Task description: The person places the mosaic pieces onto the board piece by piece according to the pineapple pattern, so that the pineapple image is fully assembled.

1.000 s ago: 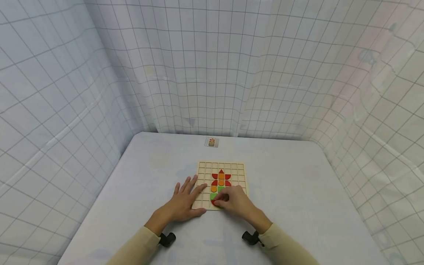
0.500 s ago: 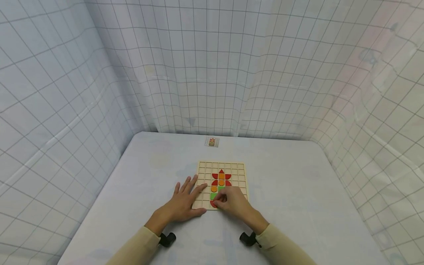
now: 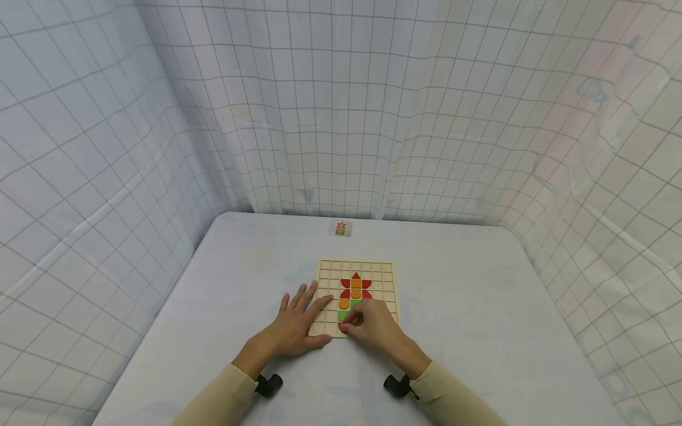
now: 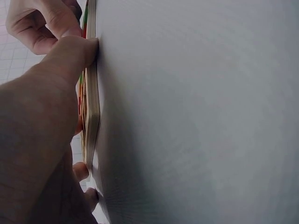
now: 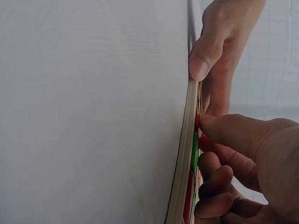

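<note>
The right hand (image 3: 373,324) pinches a small red piece (image 3: 343,326) (light, stiff, easy to drop) by its edges. The left hand (image 3: 298,319) lies flat, steadying the wooden board (image 3: 326,269).

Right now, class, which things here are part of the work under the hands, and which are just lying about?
In use:
- wooden grid board, steadied by the left hand
- red piece at the board's near edge, pinched by the right hand
- red, orange and green pieces already set in the grid

Lying about:
- small picture card at the table's far edge
</note>
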Available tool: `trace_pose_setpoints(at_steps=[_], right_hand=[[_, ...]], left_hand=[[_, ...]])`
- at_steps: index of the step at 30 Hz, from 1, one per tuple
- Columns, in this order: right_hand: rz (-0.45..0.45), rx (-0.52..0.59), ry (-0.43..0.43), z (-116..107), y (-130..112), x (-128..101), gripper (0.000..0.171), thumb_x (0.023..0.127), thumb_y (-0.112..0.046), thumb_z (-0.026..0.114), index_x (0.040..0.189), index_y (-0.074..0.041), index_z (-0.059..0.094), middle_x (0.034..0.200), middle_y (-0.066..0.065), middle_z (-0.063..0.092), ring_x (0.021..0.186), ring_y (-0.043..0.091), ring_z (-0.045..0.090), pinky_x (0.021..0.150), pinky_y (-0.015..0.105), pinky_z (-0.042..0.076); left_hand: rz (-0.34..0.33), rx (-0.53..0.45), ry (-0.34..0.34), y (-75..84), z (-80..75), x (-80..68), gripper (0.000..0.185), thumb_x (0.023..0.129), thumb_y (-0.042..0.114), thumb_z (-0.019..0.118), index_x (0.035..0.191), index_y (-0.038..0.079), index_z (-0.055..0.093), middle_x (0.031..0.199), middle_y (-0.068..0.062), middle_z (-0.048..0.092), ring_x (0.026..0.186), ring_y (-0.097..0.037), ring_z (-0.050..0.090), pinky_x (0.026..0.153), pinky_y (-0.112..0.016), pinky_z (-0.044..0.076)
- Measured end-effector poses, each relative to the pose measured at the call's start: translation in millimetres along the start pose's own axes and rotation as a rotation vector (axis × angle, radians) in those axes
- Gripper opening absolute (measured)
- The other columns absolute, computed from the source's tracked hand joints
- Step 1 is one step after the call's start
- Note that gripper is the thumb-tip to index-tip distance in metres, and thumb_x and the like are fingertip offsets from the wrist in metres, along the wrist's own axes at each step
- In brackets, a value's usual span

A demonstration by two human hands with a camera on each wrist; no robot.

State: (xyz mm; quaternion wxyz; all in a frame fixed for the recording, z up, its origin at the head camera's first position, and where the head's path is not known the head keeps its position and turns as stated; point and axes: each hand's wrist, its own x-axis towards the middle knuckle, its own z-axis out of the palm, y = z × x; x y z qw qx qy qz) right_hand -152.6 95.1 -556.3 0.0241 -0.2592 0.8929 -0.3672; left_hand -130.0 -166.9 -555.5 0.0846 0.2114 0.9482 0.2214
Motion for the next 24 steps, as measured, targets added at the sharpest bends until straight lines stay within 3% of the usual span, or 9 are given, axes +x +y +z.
trace_pose_setpoints(at_steps=[14,24], right_hand=[[0.017,-0.026,0.071,-1,2,-2,0.012,0.096,-0.005,0.093,0.089,-0.013,0.087,0.086,-0.005,0.077,0.074,-0.001,0.058,0.067,0.018,0.052],[0.066,-0.007,0.184,-24,15,-15,0.006,0.099,-0.007,0.093,0.095,-0.009,0.089,0.085,-0.004,0.073,0.075,0.004,0.056,0.066,0.019,0.051]], left_hand=[[-0.012,-0.001,-0.014,-3.2,2.3,-2.6,0.092,0.106,0.062,0.079,0.181,0.024,0.043,0.196,-0.024,0.016,0.181,-0.056,0.015,0.137,-0.09,0.013],[-0.035,-0.018,-0.037,-0.8,0.8,-5.2,0.094,0.105,0.062,0.08,0.182,0.024,0.042,0.196,-0.024,0.014,0.182,-0.055,0.013,0.139,-0.088,0.011]])
